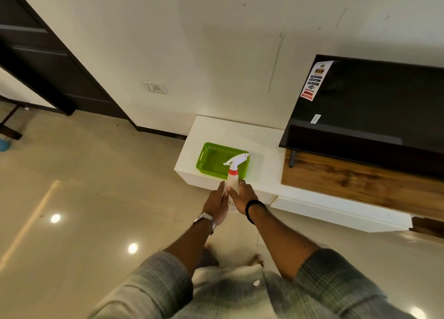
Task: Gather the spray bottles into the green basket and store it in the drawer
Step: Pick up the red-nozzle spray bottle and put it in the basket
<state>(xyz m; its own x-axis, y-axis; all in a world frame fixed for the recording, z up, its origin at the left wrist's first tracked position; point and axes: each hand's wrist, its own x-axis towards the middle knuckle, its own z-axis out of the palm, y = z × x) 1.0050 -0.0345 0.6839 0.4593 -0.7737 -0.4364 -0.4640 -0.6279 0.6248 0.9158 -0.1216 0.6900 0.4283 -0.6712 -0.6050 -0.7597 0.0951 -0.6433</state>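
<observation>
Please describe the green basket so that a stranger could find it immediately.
Look at the low white cabinet left of the black television. On its top, near the front edge, sits the green basket. It is the only bright green thing there, perforated and empty.

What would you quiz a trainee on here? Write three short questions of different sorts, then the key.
1. True or false: the green basket already holds a spray bottle.
2. What are both hands holding? A) spray bottle B) basket C) remote
3. Fill in: the basket sits on the white ____.

Key:
1. False; it looks empty.
2. A; the left hand and right hand share a grip on the spray bottle, in front of the basket.
3. Cabinet, left of the TV.
</observation>
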